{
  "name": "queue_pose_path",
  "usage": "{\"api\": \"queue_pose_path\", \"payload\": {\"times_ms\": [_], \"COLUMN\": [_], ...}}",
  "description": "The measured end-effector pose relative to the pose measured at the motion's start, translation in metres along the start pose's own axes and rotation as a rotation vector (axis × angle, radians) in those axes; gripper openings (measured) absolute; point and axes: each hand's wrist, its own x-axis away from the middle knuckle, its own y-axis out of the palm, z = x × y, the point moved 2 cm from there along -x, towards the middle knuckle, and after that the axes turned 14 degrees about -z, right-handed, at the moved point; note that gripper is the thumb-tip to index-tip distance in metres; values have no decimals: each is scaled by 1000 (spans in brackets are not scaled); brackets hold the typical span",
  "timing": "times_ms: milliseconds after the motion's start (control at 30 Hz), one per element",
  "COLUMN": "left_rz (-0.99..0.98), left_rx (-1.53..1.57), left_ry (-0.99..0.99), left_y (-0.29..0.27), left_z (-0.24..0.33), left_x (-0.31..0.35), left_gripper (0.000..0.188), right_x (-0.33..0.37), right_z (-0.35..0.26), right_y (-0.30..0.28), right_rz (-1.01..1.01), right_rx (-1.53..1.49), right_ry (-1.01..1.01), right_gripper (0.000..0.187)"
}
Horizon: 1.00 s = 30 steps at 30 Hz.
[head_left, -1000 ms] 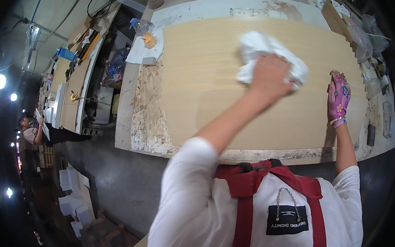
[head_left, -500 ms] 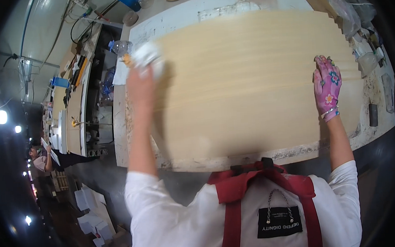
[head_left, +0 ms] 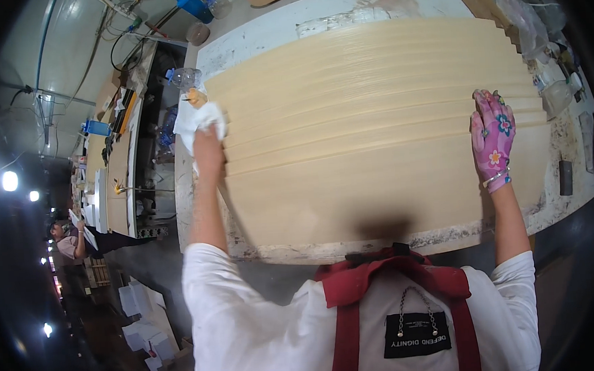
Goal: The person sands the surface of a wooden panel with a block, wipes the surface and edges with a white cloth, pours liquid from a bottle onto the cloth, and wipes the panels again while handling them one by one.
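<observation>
A stack of thin beige sheets, fanned out so that their long edges form steps, covers most of the worktable. At its left edge, my bare left hand is closed on a bunched white cloth. My right hand, in a pink flowered glove, lies flat on the right end of the sheets with its fingers stretched out. Just beyond the cloth is a small orange-yellow lump whose kind I cannot make out.
Clear plastic bottles, one of them a bottle with a blue cap, stand at the table's left edge. Plastic bags and cardboard crowd the far right corner. A small dark block rests at right. Farther left, another person holds a white board.
My left hand has moved with the white cloth leftward and nearer to me, to the edge of the sheets. The right hand stays almost where it was.
</observation>
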Motion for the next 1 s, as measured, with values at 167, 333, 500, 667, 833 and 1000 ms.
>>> {"api": "queue_pose_path", "payload": {"times_ms": [167,333,500,667,833,1000], "left_rz": [181,-82,25,146,185,18], "left_rx": [195,-121,-145,-373,-140,17], "left_ry": [689,1127,972,383,261,931], "left_y": [13,149,144,36,-30,99], "left_z": [131,255,189,41,53,201], "left_x": [24,51,-18,-108,-105,-42], "left_gripper": [30,58,69,55,43,56], "right_x": [-1,0,-4,-4,1,-3], "right_z": [1,-2,-2,1,1,-9], "right_y": [0,-2,0,2,-1,-6], "right_rz": [-7,-9,-57,-39,-101,-76], "right_rx": [-4,1,19,10,20,12], "right_ry": [-5,-41,-27,-32,26,21], "right_gripper": [37,37,40,39,41,43]}}
